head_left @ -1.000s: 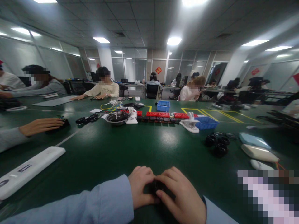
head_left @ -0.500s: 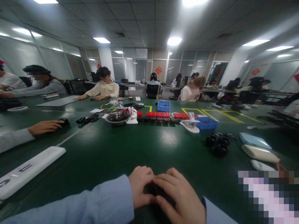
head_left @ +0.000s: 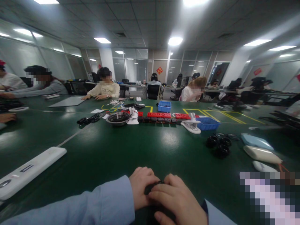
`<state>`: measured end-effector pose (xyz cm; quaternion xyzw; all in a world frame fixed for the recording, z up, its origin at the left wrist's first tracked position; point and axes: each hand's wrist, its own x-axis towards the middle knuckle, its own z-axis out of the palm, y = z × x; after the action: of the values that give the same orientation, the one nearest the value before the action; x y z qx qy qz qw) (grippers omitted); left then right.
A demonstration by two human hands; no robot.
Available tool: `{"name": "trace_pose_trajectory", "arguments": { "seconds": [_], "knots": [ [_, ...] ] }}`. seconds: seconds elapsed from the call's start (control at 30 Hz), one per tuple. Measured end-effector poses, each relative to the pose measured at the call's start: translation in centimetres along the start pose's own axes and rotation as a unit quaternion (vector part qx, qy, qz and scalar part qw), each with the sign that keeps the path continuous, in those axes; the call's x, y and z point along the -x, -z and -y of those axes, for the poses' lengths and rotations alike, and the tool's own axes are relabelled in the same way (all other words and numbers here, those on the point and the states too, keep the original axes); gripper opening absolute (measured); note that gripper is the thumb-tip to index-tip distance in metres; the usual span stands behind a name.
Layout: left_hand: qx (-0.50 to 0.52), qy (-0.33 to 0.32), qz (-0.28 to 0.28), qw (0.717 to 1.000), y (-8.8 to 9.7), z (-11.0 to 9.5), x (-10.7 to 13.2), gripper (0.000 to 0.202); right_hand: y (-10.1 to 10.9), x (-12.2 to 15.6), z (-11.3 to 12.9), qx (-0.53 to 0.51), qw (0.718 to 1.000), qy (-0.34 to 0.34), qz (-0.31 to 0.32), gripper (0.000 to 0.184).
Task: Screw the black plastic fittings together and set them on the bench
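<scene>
Low in the middle of the head view, my left hand point(head_left: 143, 188) and my right hand point(head_left: 178, 198) meet over the green table point(head_left: 112, 150). Between them is a small dark black object point(head_left: 150, 188), mostly covered by my fingers, so its kind cannot be made out. My left hand curls around its left side. The right hand's fingers are bent over its top and reach toward my left palm, with the thumb lower down, nearer to me. Both wrists come out of light blue sleeves.
A white power-bank-like bar point(head_left: 32, 172) lies at left. Farther off are a metal bowl point(head_left: 118, 119), red-and-black blocks point(head_left: 159, 118), a white clamp stand point(head_left: 192, 125) and blue bins point(head_left: 207, 123). Black rolls point(head_left: 221, 147) and cases point(head_left: 256, 142) lie at right. Several people sit around.
My right fingers have slid left and down over the black object, and more of it shows. At left, a co-worker's hand and dark item have drawn back; the grey board has shifted right.
</scene>
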<state>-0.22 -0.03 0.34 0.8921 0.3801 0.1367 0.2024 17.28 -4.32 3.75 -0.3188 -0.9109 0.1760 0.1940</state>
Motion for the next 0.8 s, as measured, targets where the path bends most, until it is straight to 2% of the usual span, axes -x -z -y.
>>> {"name": "trace_pose_trajectory", "arguments": {
  "seconds": [0.13, 0.27, 0.37, 0.47, 0.6, 0.7, 0.8],
  "knots": [
    [0.000, 0.007, -0.006, 1.000, -0.1, -0.1, 0.0, 0.025, -0.4, 0.2, -0.2, -0.001, 0.998, 0.046, -0.040, 0.018],
    [0.004, 0.015, 0.000, 1.000, 0.1, -0.3, 0.0, 0.027, -1.1, 0.3, -0.5, 0.003, 0.991, 0.068, -0.116, 0.042],
    [0.009, 0.014, 0.000, 1.000, 0.2, -0.3, 0.0, 0.028, -1.2, 0.4, -0.5, 0.028, 0.988, 0.060, -0.139, 0.047],
    [0.010, 0.011, 0.000, 1.000, 0.2, -0.1, 0.0, 0.030, -0.8, 0.5, -0.4, 0.053, 0.989, 0.016, -0.136, 0.039],
    [0.010, 0.008, -0.002, 1.000, 0.2, 0.0, 0.0, 0.038, -0.1, 0.2, -0.6, 0.077, 0.989, -0.073, -0.100, 0.034],
    [0.006, 0.015, 0.001, 1.000, 0.2, 0.0, 0.0, 0.043, 0.2, -0.1, -1.1, 0.090, 0.981, -0.140, -0.104, 0.033],
    [0.001, 0.014, 0.001, 1.000, 0.1, 0.0, 0.0, 0.045, 0.2, -0.2, -1.6, 0.084, 0.974, -0.176, -0.115, 0.027]
  ]
}}
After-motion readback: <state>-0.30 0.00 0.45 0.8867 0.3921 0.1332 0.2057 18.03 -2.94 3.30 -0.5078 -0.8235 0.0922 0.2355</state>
